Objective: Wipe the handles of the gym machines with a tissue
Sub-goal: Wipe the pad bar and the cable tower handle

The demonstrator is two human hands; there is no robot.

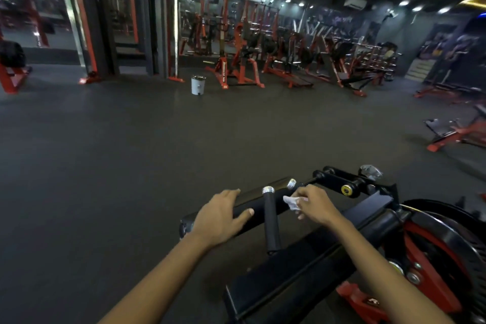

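Head view of a gym floor, with your two bare hands on the nearest machine. Your left hand (pixel 222 218) lies over the thick black padded bar (pixel 263 208), fingers draped across its top and thumb underneath, in a loose wrap rather than a tight grip. Your right hand (pixel 314 205) pinches a crumpled white tissue (pixel 291 202) between thumb and fingers, pressed against the same bar just right of a short black handle (pixel 271 221). That handle juts toward you from the bar and ends in a silver cap; a second silver cap (pixel 291 183) shows just beyond it. The two hands are apart, one on each side of the handle. To the right, the machine's black frame (pixel 302 271) runs down to a red-and-black weight plate (pixel 447 250). Across the dark rubber floor (pixel 131 152), a white bin (pixel 197 85) stands before rows of red machines (pixel 276 60), well apart from you.
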